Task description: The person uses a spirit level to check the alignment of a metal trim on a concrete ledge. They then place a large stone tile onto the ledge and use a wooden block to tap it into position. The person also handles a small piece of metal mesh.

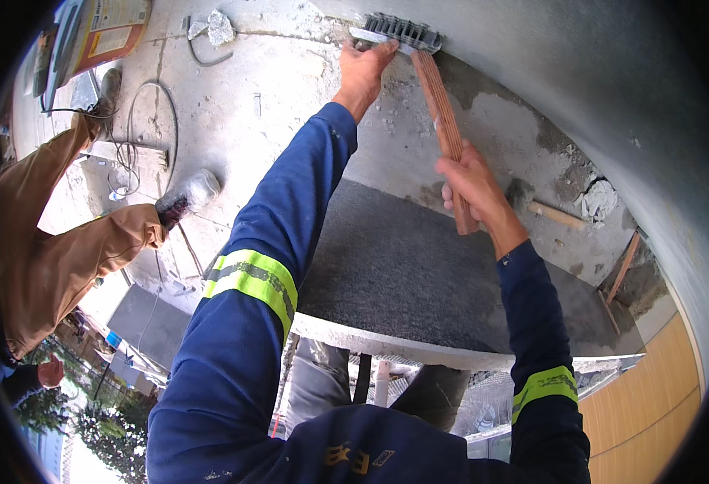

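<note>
My left hand (364, 71) is closed around the near edge of a dark, ribbed, comb-like block (403, 32) with a pale front strip. That block sits low against the grey wall, at the far middle. My right hand (475, 181) grips a reddish-brown length of wood (437, 105) near its lower end. The wood runs up and away, and its far end meets the right part of the ribbed block. Whether the two are joined, I cannot tell. Below both forearms lies a dark grey slab (403, 266) with a pale front edge.
A smooth grey wall (564, 64) curves along the right. Wood scraps (556, 214) and a broken lump (598, 200) lie beside it. At left stands a person in brown trousers (100, 258), near a cable (175, 137) and a sack (112, 32). Rubble (220, 28) lies at the back.
</note>
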Available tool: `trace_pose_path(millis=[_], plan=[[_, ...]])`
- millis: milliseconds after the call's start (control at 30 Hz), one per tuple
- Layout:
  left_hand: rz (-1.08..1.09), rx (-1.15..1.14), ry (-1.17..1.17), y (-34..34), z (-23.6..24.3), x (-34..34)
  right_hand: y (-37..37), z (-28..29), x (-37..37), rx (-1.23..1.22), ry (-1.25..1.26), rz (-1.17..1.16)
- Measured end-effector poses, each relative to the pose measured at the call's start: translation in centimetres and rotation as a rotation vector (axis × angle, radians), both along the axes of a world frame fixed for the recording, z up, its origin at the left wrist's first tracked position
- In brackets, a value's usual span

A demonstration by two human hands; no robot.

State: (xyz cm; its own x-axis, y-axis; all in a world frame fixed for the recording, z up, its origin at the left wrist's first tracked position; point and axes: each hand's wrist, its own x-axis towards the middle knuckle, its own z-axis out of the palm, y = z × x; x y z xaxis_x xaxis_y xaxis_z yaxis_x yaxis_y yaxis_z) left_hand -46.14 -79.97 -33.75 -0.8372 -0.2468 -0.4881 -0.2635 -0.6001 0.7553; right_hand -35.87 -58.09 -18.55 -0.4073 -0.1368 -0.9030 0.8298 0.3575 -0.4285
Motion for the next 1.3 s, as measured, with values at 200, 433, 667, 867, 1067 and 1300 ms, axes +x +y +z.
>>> trace_pose_path(millis=[200,433,667,867,1067,1300], plan=[[-0.172,-0.252,0.007,-2.0,-1.4,0.3,-5.0,-2.9,4.5,-0.166,0.017,-0.105],[-0.438,-0.679,-0.109,-3.9,-1.0,-0.8,-15.3,-13.6,6.4,0.095,0.434,-0.077],[-0.613,-0.803,-0.370,-4.0,0.7,-1.8,-16.7,-17.3,7.2,0.129,0.353,-0.032],[-0.503,-0.692,-0.239,-3.6,0.5,-1.7,-19.3,-16.4,6.6,-0.040,0.237,-0.480],[-0.591,-0.535,-0.134,-4.6,0.5,-2.1,-21.6,-17.0,5.9,0.100,0.333,-0.520],[-0.499,-0.694,-0.067,-4.1,1.2,-2.1,-22.1,-18.7,6.1,0.204,0.402,-0.509]])
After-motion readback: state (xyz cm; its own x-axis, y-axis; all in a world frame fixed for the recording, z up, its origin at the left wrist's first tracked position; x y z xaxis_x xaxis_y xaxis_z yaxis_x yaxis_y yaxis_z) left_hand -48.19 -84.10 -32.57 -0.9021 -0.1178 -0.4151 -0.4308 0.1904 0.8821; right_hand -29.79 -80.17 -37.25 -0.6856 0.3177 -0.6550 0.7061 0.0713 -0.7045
